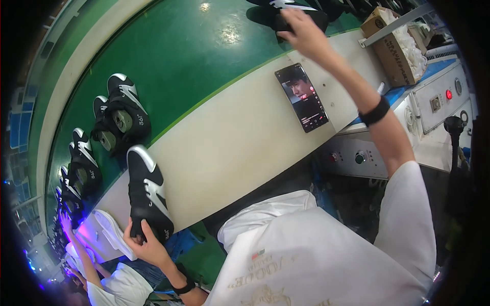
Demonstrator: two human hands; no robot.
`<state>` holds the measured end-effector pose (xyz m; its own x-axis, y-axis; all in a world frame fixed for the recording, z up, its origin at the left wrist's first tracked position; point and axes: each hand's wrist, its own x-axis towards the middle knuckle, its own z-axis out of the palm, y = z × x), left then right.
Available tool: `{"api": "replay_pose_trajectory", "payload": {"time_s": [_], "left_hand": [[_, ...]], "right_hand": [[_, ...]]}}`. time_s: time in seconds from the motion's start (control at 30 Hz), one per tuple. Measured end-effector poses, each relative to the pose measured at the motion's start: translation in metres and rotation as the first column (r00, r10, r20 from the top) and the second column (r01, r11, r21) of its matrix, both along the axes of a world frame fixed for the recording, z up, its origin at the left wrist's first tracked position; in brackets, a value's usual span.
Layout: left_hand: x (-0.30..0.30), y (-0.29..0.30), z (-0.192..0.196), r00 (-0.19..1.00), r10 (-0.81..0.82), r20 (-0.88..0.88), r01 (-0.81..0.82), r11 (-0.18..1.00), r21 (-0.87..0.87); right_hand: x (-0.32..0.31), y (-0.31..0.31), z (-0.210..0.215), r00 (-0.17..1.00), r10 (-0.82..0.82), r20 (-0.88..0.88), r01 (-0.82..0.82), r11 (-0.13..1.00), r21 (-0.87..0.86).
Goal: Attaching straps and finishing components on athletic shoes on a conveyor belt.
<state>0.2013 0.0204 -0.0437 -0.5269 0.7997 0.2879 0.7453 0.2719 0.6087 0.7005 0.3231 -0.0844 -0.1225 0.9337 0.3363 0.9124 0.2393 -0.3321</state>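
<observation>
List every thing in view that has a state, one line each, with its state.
left hand: gripping the heel of a black shoe
black shoe: lying on the cream ledge, held
right hand: reaching out, resting on another dark shoe
dark shoe: on the green belt
phone: flat on the ledge, screen lit
shoes on belt: paired, untouched
red button: lit

A black shoe [148, 191] with white side markings lies sole-down along the cream tabletop's near edge, its heel gripped by the left hand [145, 245], while another black shoe [286, 18], partly out of view, sits on the green belt under the right hand [301, 30].
</observation>
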Motion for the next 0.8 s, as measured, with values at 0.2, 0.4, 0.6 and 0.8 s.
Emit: {"api": "replay_pose_trajectory", "payload": {"time_s": [0.2, 0.4, 0.6, 0.8], "left_hand": [[0.027, -0.008, 0.019, 0.998, 0.032, -0.055, -0.035, 0.998, -0.051], [0.051, -0.022, 0.015, 0.940, -0.143, -0.309, 0.205, 0.963, 0.177], [0.059, -0.024, 0.013, 0.951, -0.156, -0.267, 0.208, 0.961, 0.181], [0.078, -0.038, 0.006, 0.948, -0.290, -0.130, 0.302, 0.950, 0.084]], "right_hand": [[0.094, 0.049, -0.046, 0.857, -0.009, 0.515, 0.236, 0.895, -0.378], [0.132, 0.060, -0.056, 0.902, -0.010, 0.431, -0.034, 0.995, 0.094], [0.134, 0.112, -0.038, 0.945, -0.185, 0.272, 0.218, 0.971, -0.098], [0.102, 0.126, -0.013, 0.969, -0.236, 0.073, 0.230, 0.753, -0.617]]}}
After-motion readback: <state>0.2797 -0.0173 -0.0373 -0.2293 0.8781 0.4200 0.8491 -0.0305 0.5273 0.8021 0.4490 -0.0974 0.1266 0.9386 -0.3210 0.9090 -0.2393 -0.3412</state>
